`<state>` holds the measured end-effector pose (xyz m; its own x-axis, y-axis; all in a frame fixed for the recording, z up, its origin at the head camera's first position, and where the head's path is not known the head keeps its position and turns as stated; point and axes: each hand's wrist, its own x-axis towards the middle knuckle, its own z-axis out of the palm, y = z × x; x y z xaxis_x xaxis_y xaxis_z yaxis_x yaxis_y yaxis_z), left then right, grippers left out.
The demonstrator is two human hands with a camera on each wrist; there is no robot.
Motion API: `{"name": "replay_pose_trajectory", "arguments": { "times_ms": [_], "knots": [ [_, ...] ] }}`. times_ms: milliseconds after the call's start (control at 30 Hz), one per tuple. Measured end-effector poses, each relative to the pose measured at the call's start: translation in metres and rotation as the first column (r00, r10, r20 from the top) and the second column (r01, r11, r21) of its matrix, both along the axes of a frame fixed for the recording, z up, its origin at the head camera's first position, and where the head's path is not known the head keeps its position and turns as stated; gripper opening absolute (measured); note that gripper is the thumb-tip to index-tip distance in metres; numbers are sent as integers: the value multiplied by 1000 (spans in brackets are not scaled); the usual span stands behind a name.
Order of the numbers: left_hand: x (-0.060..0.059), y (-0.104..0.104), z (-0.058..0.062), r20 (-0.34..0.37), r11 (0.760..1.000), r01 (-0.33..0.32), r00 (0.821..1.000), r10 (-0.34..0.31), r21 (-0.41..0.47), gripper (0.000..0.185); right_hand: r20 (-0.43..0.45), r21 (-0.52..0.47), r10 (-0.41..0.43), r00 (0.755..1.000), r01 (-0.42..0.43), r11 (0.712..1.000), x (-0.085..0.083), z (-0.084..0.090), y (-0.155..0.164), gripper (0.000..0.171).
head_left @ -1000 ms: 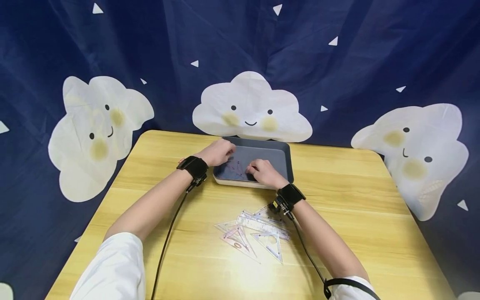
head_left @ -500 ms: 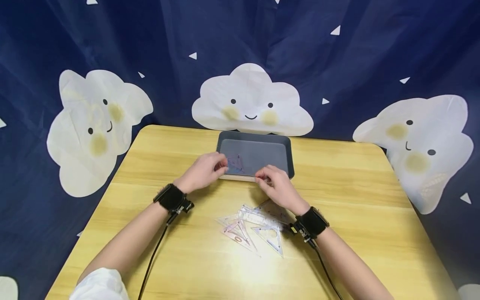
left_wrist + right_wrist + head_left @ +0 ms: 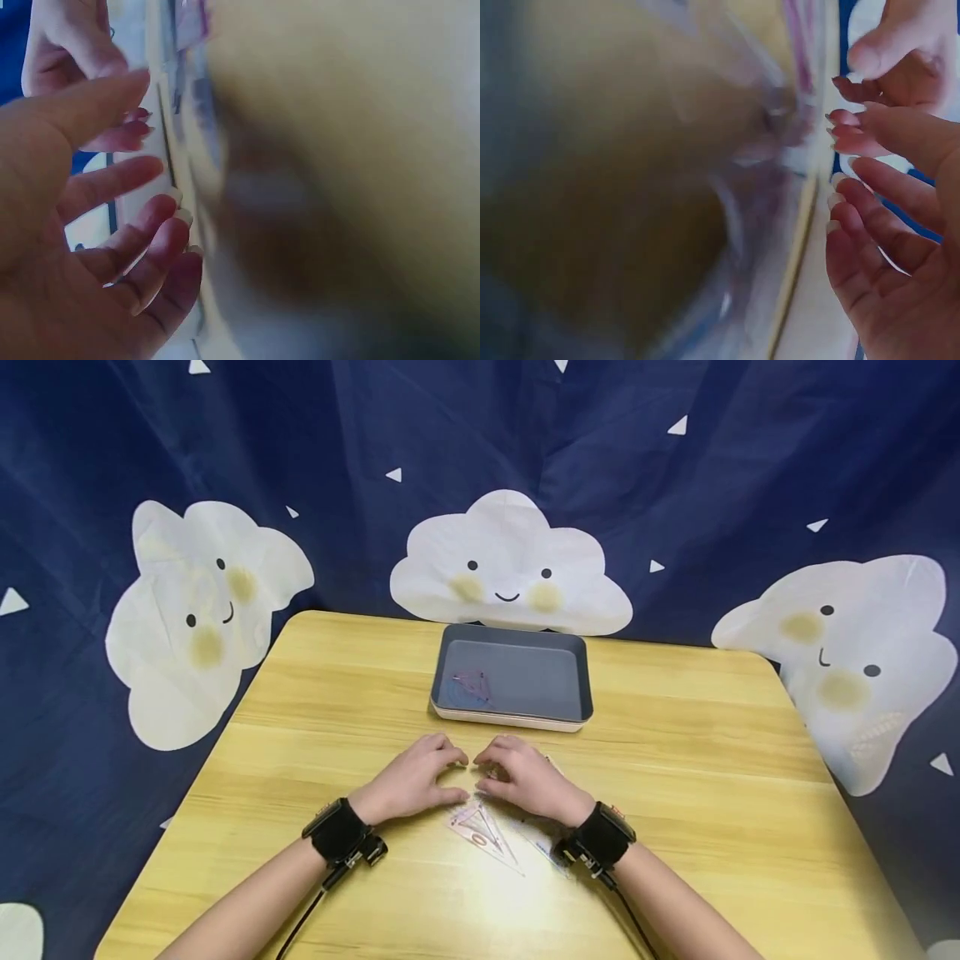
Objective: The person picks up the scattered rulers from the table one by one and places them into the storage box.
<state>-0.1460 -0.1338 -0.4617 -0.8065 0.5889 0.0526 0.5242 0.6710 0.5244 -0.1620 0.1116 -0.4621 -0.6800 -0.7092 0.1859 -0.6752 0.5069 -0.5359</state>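
My left hand (image 3: 414,778) and right hand (image 3: 531,781) face each other over the middle of the table, fingertips a short gap apart. Both have relaxed, loosely bent fingers with nothing between them, as the left wrist view shows of the left fingers (image 3: 161,240) and the right wrist view of the right fingers (image 3: 855,240). Below them lies a pile of clear plastic drawing tools. A pinkish set square (image 3: 486,839) shows in front of the hands, and part of another clear set square (image 3: 546,845) sticks out near the right wrist. The right hand covers most of the pile.
Behind the hands stands a dark grey tray (image 3: 532,685) with a pale outer side. Purplish and bluish clear set squares (image 3: 472,687) lie in its left part. A cable runs from each wrist camera along the forearm. A blue cloud-print curtain (image 3: 345,427) hangs at the table's far edge.
Both hands have come out of the tray, back toward the person, and now hover over the pile of drawing tools. The set squares in the tray's left part remain there.
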Motion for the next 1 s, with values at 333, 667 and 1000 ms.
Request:
{"name": "replay_pose_trajectory", "arguments": {
  "times_ms": [333,667,1000],
  "knots": [
    [17,-5,-17,23,1000,21,1000,-20,-22,68,76,142,31,997,-41,989,6,-3,-16,50],
    [15,-8,-17,91,999,13,996,-15,32,43,13,199,85,996,-86,976,8,2,-20,56],
    [7,-9,-16,120,997,32,992,-40,68,15,90,202,69,994,-86,976,-3,3,-25,37]
  ]
}}
